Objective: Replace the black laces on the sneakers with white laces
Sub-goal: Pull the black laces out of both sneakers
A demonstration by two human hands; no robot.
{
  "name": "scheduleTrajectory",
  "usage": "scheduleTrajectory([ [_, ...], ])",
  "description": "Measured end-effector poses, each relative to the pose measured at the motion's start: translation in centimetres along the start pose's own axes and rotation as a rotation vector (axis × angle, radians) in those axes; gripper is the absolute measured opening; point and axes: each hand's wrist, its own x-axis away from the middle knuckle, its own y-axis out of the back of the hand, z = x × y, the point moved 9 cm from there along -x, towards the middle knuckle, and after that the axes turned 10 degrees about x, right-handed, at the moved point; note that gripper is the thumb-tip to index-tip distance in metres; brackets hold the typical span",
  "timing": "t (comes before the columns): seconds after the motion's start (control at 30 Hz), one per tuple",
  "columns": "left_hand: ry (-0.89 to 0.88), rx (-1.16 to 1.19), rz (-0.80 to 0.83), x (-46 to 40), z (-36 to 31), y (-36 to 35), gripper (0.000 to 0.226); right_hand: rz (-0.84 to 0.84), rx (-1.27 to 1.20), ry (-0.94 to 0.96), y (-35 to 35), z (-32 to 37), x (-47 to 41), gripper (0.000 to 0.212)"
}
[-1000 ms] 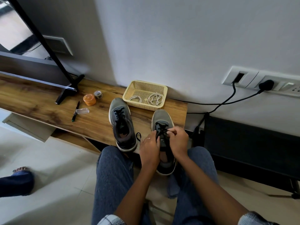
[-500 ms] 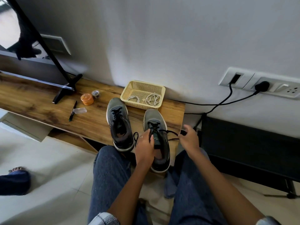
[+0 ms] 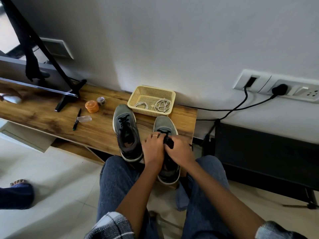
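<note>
Black lace (image 3: 168, 140) sits mid-tongue on the right grey mesh sneaker (image 3: 166, 125), at 6 o'clock from the yellow plastic basket (image 3: 151, 91) holding white laces (image 3: 162, 105). Your left hand (image 3: 152, 149) and right hand (image 3: 179, 150) both pinch it; pull one eyelet row at a time, steadily.

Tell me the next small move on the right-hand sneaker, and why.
Probably draw the black lace out of the next eyelets of the right sneaker. Both the left hand and right hand are at that lace, which is not yet out. The left sneaker is fully laced in black, and the white laces lie in the basket.
</note>
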Motion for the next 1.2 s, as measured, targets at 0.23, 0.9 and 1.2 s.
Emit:
scheduleTrajectory([
  [0.23,-0.144,-0.174,-0.033,-1.1,-1.3,0.4,0.024,0.002,0.066,-0.013,-0.5,-0.4,0.4,0.033],
  [0.9,0.88,0.929,-0.375,1.8,4.1,-0.7,0.013,-0.099,-0.053,-0.328,-0.9,-3.4,1.1,0.017],
  [1.2,-0.12,-0.13,-0.02,-1.6,-2.0,-0.7,0.013,-0.108,-0.013,-0.225,-0.7,-2.9,1.0,0.016],
])
